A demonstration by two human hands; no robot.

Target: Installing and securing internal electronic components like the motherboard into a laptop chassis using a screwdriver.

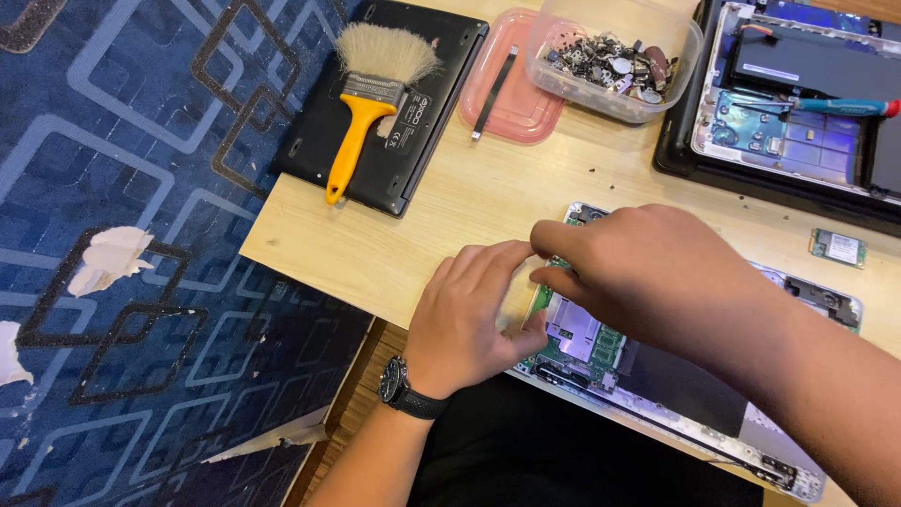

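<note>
**A:** So biggest thing first: the wooden table (488,202), and right under both hands sits an opened laptop (657,376) with its guts showing, green circuit board (582,343) and all. Another opened laptop (798,103) lies well beyond the right hand, and a closed black one (413,113) with a yellow-handled brush (366,103) on top sits past the left hand.

**B:** What are the hands doing?

**A:** Left hand (469,314), the one with the wristwatch (404,390), and right hand (657,272) meet over the board's left edge, fingers pinched narrow. On what, I can't tell; it's hidden.

**B:** Looks like the teardown stage, freeing some small part?

**A:** That's my guess. Next move probably needs a gentle, straight lift. The clear tub of screws (615,61) is well beyond the fingers, and a little loose card (838,248) lies off past the right arm.
</note>
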